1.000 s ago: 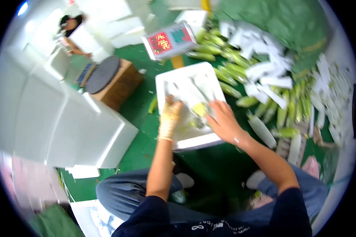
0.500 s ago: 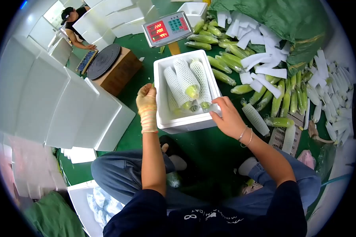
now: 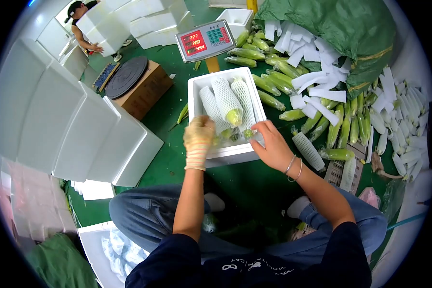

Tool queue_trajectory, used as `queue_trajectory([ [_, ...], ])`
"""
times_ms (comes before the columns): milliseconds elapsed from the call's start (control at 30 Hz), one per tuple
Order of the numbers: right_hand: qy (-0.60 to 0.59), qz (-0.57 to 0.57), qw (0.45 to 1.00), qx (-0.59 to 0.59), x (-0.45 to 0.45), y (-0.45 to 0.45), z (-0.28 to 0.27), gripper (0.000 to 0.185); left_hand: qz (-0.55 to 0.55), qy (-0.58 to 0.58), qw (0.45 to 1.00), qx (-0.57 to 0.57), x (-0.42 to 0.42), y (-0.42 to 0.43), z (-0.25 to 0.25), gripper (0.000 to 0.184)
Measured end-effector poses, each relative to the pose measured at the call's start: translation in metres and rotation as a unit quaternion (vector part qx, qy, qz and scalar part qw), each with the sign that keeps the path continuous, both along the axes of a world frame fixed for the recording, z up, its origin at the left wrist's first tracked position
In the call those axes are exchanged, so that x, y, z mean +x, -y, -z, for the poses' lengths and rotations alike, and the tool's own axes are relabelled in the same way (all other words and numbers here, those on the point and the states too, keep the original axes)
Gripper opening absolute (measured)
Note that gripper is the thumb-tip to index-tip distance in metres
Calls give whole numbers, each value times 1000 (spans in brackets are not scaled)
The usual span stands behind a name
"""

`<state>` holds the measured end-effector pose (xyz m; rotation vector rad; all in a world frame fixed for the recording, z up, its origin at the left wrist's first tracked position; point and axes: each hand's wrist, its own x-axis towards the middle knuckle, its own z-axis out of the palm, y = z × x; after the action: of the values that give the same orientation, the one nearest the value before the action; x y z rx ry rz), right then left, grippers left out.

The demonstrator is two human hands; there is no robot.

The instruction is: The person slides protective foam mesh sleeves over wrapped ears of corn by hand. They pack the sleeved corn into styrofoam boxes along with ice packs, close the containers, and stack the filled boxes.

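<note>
A white foam box (image 3: 225,157) stands on the scale in front of me, holding several green vegetables in white foam net sleeves (image 3: 227,102). My left hand (image 3: 198,137), in a pale glove, is over the box's left side by the lower ends of the sleeved vegetables; its fingers are blurred, and what they touch is hidden. Bare, with bracelets at the wrist, my right hand (image 3: 272,145) has its fingers apart at the box's right edge, close to a vegetable tip. Behind the box, the scale's display (image 3: 206,40) shows red digits.
Wrapped green vegetables (image 3: 283,81) and white foam strips (image 3: 321,91) lie at the right, near a green sack (image 3: 331,29). Stacked foam boxes (image 3: 96,129) stand left, beside a carton (image 3: 146,89) with a dark round plate. A person (image 3: 81,29) holds a foam box at the back left.
My left hand has moved from the box's outer left edge inward over the vegetables. My right hand stays near the right edge. The person at the back now has a hand under a foam box.
</note>
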<state>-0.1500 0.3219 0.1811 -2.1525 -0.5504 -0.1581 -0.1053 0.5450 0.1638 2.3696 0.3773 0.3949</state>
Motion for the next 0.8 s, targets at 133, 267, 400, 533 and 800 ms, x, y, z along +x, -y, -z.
queue_trajectory([
  [133,43,12,999,30,35,-9,-17,27,213,-38,960,180,-1,39,18,24],
  [267,123,51,991,22,99,-52,-5,26,250,-134,893,350,17,30,10,30],
  [400,122,34,967,-219,113,-81,66,28,149,-105,890,419,35,3,5,25],
  [533,110,19,959,-260,77,-77,84,35,96,-40,963,249,31,-51,-23,30],
  [800,64,1,994,-86,28,-25,23,30,-25,24,992,-123,36,-99,-11,28],
])
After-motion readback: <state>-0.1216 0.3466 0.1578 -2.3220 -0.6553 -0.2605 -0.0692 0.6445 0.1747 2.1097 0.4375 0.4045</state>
